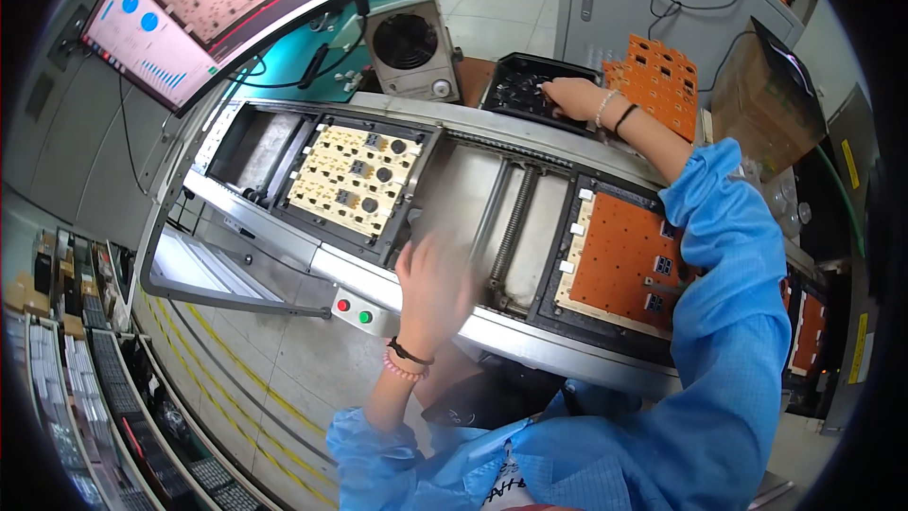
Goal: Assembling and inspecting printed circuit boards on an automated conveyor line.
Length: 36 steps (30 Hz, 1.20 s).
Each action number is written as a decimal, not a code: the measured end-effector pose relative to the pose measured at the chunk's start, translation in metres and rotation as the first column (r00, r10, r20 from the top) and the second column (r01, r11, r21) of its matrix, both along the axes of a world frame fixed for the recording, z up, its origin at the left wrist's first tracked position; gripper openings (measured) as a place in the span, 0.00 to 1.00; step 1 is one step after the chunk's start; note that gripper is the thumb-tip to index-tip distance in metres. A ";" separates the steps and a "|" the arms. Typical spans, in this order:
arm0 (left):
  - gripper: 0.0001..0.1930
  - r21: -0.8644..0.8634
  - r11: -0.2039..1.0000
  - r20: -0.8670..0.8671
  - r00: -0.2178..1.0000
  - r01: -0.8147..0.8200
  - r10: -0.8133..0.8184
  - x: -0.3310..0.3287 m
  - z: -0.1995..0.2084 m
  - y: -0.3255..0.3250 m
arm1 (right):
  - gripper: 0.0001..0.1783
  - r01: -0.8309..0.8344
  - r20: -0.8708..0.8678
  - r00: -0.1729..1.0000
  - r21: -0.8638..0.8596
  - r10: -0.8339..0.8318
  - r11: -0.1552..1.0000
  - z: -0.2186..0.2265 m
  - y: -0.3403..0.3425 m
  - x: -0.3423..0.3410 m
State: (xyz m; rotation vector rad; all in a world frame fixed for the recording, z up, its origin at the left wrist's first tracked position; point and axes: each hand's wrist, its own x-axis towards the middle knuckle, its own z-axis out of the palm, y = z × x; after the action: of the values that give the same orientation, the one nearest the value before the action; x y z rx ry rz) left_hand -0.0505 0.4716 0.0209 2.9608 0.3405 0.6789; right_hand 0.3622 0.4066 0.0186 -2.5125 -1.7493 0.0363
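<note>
My right hand [573,97] reaches to the back, over a black tray [501,114] of small black parts [520,93]. Its fingers are bent down and drawn together among the parts; whatever they pinch is hidden. Blurred by motion, my left hand [437,289] hovers over the near rail, beside a cream circuit-board panel [326,166] in a dark frame. That panel carries several round black parts and dark rectangular ones. Under my right forearm lies an orange-brown panel [619,260] in another dark frame, with a few dark components along its right side.
Behind the conveyor [463,199] stand a fan unit [407,43] and an upright orange panel [657,80]. A monitor [255,0] hangs at the upper left. A button box [357,310] sits on the near rail. Racks of trays [104,397] line the lower left.
</note>
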 end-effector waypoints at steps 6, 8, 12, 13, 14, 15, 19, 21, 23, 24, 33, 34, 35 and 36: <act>0.15 -0.071 0.993 0.019 0.996 -0.090 0.092 0.000 -0.004 0.014 | 0.07 -0.019 -0.087 0.995 0.283 0.046 0.959 -0.006 -0.014 0.001; 0.14 -0.018 0.997 0.046 0.996 -0.073 0.073 0.003 -0.007 0.013 | 0.07 -0.029 -0.038 0.998 0.387 0.047 0.922 -0.011 -0.023 0.005; 0.09 0.031 0.998 0.114 0.992 -0.056 0.053 0.003 -0.015 0.019 | 0.07 0.006 -0.108 0.994 0.350 0.034 0.937 -0.004 -0.024 -0.003; 0.07 0.058 0.997 0.104 0.993 -0.058 0.051 0.004 -0.014 0.019 | 0.07 -0.054 -0.051 0.995 0.421 0.084 0.905 -0.004 -0.025 -0.008; 0.07 0.064 0.996 0.105 0.993 -0.062 0.055 0.003 -0.015 0.021 | 0.07 -0.113 0.010 0.992 0.487 0.124 0.866 -0.003 -0.027 -0.010; 0.11 0.025 0.996 0.067 0.995 -0.082 0.080 0.003 -0.017 0.024 | 0.07 -0.116 0.011 0.992 0.493 0.127 0.863 -0.001 -0.026 -0.011; 0.17 -0.083 0.993 -0.018 0.996 -0.085 0.084 0.002 -0.011 0.025 | 0.06 -0.063 -0.144 0.980 0.425 0.136 0.903 -0.001 -0.028 -0.008; 0.17 -0.073 0.995 -0.017 0.998 -0.067 0.066 0.001 -0.011 0.026 | 0.06 -0.079 -0.145 0.976 0.463 0.164 0.883 0.004 -0.029 -0.010; 0.16 -0.064 0.997 -0.021 0.999 -0.041 0.039 0.002 -0.009 0.023 | 0.04 0.075 -0.398 0.910 0.429 0.114 0.900 0.009 -0.031 -0.011; 0.11 -0.045 0.999 0.081 0.997 -0.015 0.019 0.004 -0.008 0.018 | 0.04 0.089 -0.403 0.909 0.433 0.104 0.897 0.008 -0.031 -0.010; 0.10 -0.327 0.911 0.049 0.967 0.251 -0.249 0.009 -0.009 -0.042 | 0.04 0.000 -0.261 0.953 0.507 0.153 0.862 0.005 -0.029 -0.011; 0.10 -0.328 0.910 0.050 0.967 0.252 -0.249 0.009 -0.006 -0.046 | 0.04 -0.018 -0.249 0.954 0.518 0.170 0.855 0.003 -0.028 -0.010; 0.10 -0.384 0.886 -0.024 0.956 0.261 -0.292 0.009 -0.003 -0.050 | 0.04 -0.022 -0.247 0.954 0.515 0.172 0.857 0.002 -0.028 -0.008; 0.10 -0.440 0.858 -0.094 0.937 0.265 -0.337 0.009 -0.001 -0.052 | 0.05 0.077 -0.433 0.884 0.506 0.177 0.859 0.001 -0.027 -0.006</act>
State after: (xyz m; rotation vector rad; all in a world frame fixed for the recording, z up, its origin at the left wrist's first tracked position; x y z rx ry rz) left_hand -0.0412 0.4196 0.0196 2.5710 0.0177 0.2710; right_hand 0.3562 0.3794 0.0198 -1.8732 -1.3943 0.1469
